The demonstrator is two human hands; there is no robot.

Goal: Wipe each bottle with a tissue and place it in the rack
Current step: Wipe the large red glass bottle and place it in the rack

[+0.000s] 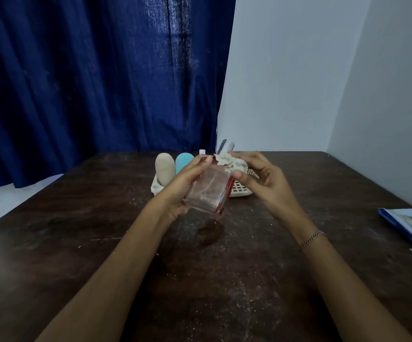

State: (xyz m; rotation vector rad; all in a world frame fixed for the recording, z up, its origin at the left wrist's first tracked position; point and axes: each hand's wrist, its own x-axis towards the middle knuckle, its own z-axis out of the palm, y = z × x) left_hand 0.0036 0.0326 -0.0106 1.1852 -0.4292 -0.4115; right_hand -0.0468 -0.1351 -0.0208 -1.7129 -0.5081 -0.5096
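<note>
Above the dark table (pixel 101 243): left hand (pixel 180 191) clasps tilted clear glass bottle (pixel 208 191); right hand (pixel 261 181) pinches crumpled tissue (pixel 229 162) against its neck. Behind, white rack (pixel 242 190) holds beige bottle (pixel 165 171) and blue bottle (pixel 183 162).

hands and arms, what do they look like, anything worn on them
Both forearms are bare, with no sleeves in view. The right wrist wears a thin chain bracelet of small pinkish links. The left hand and right hand show no gloves, rings or watch.
</note>
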